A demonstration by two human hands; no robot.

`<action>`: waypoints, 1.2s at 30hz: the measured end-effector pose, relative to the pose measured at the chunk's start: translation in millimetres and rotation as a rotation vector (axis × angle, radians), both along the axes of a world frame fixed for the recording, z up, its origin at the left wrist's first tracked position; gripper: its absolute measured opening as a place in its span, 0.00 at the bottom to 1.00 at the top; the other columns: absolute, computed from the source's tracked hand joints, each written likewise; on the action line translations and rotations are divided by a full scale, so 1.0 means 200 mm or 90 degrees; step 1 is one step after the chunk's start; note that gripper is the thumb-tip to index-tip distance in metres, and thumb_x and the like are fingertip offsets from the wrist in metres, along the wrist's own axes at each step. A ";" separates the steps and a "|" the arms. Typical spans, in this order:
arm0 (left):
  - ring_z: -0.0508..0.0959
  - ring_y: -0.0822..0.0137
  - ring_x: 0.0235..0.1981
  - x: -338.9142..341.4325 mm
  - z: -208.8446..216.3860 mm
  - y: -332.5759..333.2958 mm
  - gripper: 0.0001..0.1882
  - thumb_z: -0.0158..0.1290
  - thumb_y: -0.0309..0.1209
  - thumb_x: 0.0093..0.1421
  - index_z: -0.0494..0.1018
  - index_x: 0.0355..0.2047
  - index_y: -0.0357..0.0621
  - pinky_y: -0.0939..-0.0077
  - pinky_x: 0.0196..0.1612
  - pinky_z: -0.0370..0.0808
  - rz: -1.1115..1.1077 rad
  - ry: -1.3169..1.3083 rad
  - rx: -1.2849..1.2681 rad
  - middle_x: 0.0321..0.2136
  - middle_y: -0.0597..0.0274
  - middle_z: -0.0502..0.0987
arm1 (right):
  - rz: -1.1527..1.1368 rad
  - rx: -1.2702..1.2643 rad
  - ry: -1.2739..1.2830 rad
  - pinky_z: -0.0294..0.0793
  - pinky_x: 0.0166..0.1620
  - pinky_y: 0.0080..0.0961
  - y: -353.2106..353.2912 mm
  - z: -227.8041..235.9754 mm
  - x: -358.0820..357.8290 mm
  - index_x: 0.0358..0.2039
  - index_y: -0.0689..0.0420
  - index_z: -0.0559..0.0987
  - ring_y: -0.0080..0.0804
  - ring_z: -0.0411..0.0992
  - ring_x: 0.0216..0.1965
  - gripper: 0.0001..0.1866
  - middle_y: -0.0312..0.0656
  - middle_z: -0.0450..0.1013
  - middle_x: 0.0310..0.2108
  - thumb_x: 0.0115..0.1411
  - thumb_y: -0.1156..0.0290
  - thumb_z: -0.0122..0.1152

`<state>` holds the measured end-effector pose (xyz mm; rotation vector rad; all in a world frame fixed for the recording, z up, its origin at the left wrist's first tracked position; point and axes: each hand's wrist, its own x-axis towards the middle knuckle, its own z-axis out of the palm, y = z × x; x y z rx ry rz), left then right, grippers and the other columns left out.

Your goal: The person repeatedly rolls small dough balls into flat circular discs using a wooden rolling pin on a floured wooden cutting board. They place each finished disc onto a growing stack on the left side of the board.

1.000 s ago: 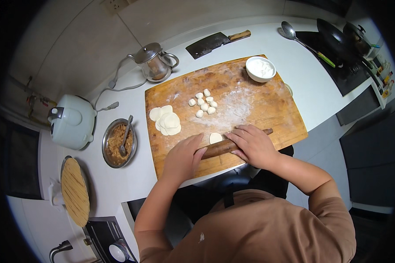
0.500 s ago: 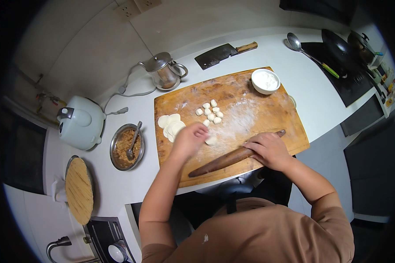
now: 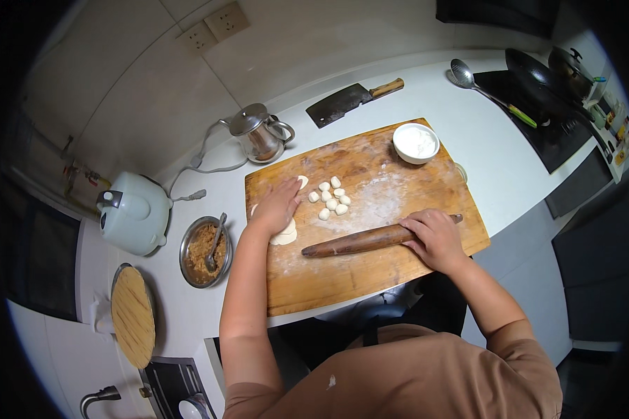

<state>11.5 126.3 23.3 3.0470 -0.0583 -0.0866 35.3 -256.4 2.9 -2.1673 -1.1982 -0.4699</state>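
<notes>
My left hand (image 3: 277, 204) lies over thin round dough wrappers (image 3: 285, 236) at the board's left side, fingers stretched out. It hides most of them; the edge of one wrapper shows past its fingertips. My right hand (image 3: 432, 239) is closed around the right part of a dark wooden rolling pin (image 3: 360, 241), which lies at a slant across the near half of the floury cutting board (image 3: 328, 290). Several small white dough pieces (image 3: 330, 197) sit clustered on the board, just right of my left hand.
A white bowl of flour (image 3: 417, 142) stands at the board's far right. Left of the board are a metal bowl of filling with a spoon (image 3: 204, 255), a kettle (image 3: 258, 133) and a pale green appliance (image 3: 136, 213). Behind it lie a cleaver (image 3: 342, 103) and a skimmer (image 3: 461, 72).
My left hand has moved left and away from me, from beside the dough pieces onto the wrappers, and its fingers have straightened. The rolling pin has turned closer to level under my right hand.
</notes>
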 end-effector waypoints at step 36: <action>0.55 0.59 0.72 -0.45 0.04 -0.49 0.33 0.49 0.31 0.65 0.55 0.70 0.47 0.62 0.73 0.53 -0.242 0.107 -0.163 0.73 0.61 0.50 | 0.228 -0.083 0.016 0.72 0.46 0.37 -0.06 0.04 -0.03 0.52 0.50 0.77 0.39 0.73 0.45 0.24 0.37 0.75 0.43 0.53 0.65 0.67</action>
